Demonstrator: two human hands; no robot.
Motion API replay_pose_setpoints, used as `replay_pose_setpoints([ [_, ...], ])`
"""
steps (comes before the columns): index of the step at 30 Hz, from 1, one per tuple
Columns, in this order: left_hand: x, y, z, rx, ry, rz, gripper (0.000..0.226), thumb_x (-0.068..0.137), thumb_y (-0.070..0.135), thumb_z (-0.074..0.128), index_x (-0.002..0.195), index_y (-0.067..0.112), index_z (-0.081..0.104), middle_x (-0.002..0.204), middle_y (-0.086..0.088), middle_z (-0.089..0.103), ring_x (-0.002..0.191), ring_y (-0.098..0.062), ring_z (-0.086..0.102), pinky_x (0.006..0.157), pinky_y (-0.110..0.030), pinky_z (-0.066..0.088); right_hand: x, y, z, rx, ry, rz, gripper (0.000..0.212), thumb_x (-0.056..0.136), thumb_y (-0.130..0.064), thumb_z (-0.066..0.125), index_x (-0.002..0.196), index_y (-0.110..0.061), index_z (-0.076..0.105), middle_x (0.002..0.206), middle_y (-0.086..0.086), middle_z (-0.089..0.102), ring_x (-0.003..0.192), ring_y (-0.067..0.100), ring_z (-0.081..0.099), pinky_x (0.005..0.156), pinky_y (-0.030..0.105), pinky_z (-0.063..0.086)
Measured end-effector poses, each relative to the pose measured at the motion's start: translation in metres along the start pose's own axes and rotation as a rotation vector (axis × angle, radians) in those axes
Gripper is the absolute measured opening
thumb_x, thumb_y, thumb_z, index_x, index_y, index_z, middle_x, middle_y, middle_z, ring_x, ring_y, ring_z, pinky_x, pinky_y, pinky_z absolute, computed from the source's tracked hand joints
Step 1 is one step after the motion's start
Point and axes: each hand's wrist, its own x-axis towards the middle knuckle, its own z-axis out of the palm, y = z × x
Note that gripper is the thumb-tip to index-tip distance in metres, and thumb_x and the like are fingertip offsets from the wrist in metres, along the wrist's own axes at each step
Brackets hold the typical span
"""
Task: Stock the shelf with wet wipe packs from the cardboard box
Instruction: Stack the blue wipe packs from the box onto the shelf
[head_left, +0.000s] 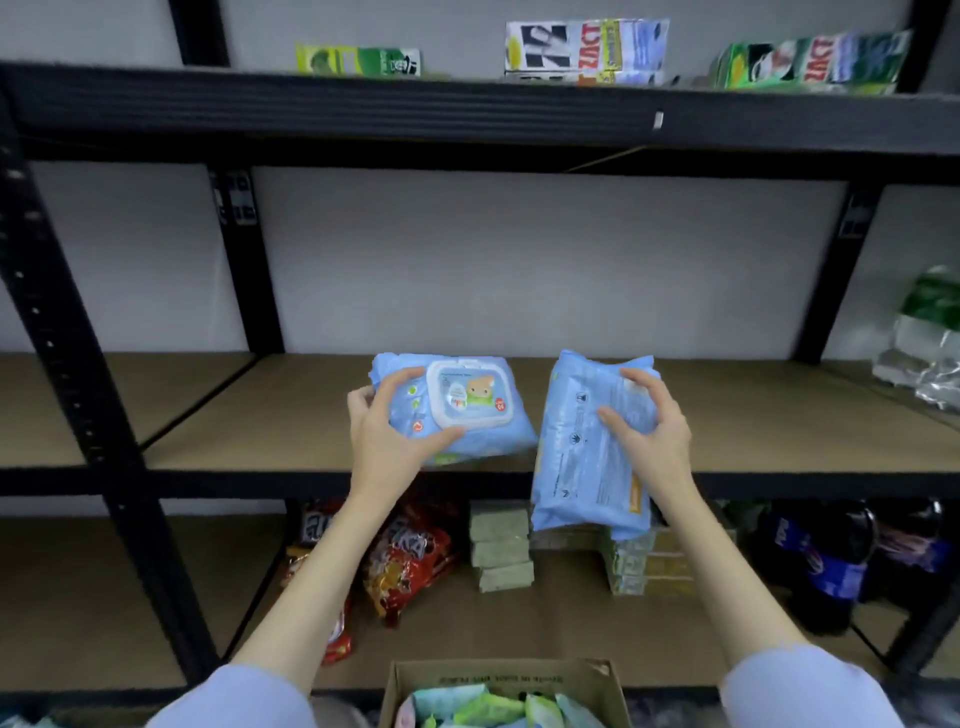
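The person stands before a black metal rack and holds one blue pack of wet wipes in each hand. The left hand (387, 431) grips the left pack (457, 410) by its left end, with the thumb under the white lid and the fingers curled over the upper edge; this pack faces up with its lid and lies at the front edge of the middle shelf (779, 415), though it is hard to tell whether it rests fully on the brown board. The right hand (649, 431) holds the right pack (587, 447) from its right side, fingers bent on the printed back; this pack stands nearly upright and tilted, its lower part hanging in front of the shelf edge. The two packs are near each other but apart. Below, at the bottom middle, the cardboard box (498, 680) is open and contains more packs in green and blue colours. On the lower shelf stand red snack bags (410, 566), stacked small packs (501, 551) and dark soda bottles (826, 561). On the top shelf are some printed cartons (584, 49).
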Motion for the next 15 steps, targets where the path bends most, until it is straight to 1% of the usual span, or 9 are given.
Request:
replay_pose_setpoints([
  [1,0.006,-0.002,0.007,-0.004,0.027,-0.034,0.064,0.06,0.019,0.086,0.113,0.036,0.055,0.113,-0.001,0.033,0.101,-0.009,0.042,0.084,-0.009,0.035,0.009,0.005,0.004,-0.008,-0.005,0.016,0.04,0.081,-0.025,0.069,0.117,-0.032,0.054,0.118,0.002,0.053,0.107,0.017,0.049,0.095,0.042,0.043],
  [2,0.01,-0.006,0.014,-0.012,0.05,-0.073,0.064,0.06,0.017,0.086,0.114,0.034,0.055,0.113,-0.001,0.032,0.1,-0.01,0.041,0.086,-0.012,0.035,0.016,0.011,0.01,-0.019,-0.011,0.03,0.042,0.082,-0.022,0.068,0.12,-0.031,0.053,0.121,0.002,0.053,0.11,0.017,0.048,0.097,0.042,0.042],
  [5,0.016,-0.022,0.039,-0.021,0.079,-0.184,0.068,0.06,0.014,0.085,0.12,0.025,0.054,0.112,-0.002,0.029,0.098,-0.013,0.041,0.086,-0.013,0.034,0.032,0.027,0.024,-0.066,-0.027,0.108,0.051,0.086,-0.021,0.063,0.133,-0.032,0.045,0.131,0.006,0.047,0.116,0.015,0.041,0.096,0.03,0.033],
  [6,0.016,-0.028,0.046,-0.014,0.078,-0.227,0.071,0.062,0.016,0.085,0.124,0.025,0.051,0.113,-0.003,0.03,0.098,-0.015,0.041,0.083,-0.011,0.032,0.038,0.031,0.027,-0.102,-0.055,0.141,0.052,0.087,-0.023,0.061,0.135,-0.033,0.043,0.135,0.008,0.044,0.121,0.018,0.04,0.096,0.03,0.031],
  [8,0.015,-0.039,0.057,-0.015,0.059,-0.323,0.079,0.069,0.024,0.081,0.136,0.03,0.04,0.121,-0.009,0.033,0.094,-0.015,0.037,0.08,-0.01,0.028,0.051,0.035,0.033,-0.241,-0.209,0.196,0.054,0.086,-0.034,0.061,0.136,-0.034,0.041,0.14,0.01,0.038,0.128,0.023,0.036,0.102,0.035,0.031],
  [10,0.017,-0.045,0.064,0.014,0.034,-0.39,0.081,0.075,0.035,0.074,0.142,0.037,0.029,0.125,-0.013,0.032,0.091,-0.015,0.034,0.083,-0.015,0.03,0.061,0.035,0.037,-0.365,-0.417,0.267,0.064,0.081,-0.049,0.062,0.138,-0.034,0.038,0.141,0.01,0.03,0.128,0.028,0.037,0.105,0.038,0.032],
  [12,0.02,-0.049,0.067,0.236,-0.004,-0.413,0.077,0.076,0.052,0.066,0.141,0.045,0.024,0.123,-0.015,0.035,0.1,-0.026,0.042,0.091,-0.028,0.036,0.066,0.034,0.038,-0.413,-0.527,0.329,0.071,0.078,-0.058,0.061,0.14,-0.036,0.034,0.139,0.009,0.025,0.125,0.03,0.04,0.104,0.038,0.034],
  [14,0.023,-0.053,0.066,0.487,-0.045,-0.415,0.076,0.076,0.065,0.055,0.142,0.047,0.021,0.124,-0.019,0.04,0.11,-0.034,0.041,0.096,-0.037,0.034,0.069,0.039,0.036,-0.407,-0.547,0.355,0.071,0.076,-0.063,0.059,0.139,-0.039,0.034,0.138,0.008,0.025,0.124,0.031,0.041,0.103,0.039,0.034],
  [15,0.024,-0.054,0.065,0.548,-0.067,-0.424,0.076,0.077,0.069,0.05,0.142,0.046,0.019,0.126,-0.02,0.041,0.112,-0.034,0.04,0.098,-0.038,0.032,0.069,0.04,0.035,-0.397,-0.546,0.364,0.071,0.075,-0.065,0.058,0.138,-0.041,0.034,0.138,0.008,0.025,0.123,0.031,0.041,0.104,0.04,0.034],
])
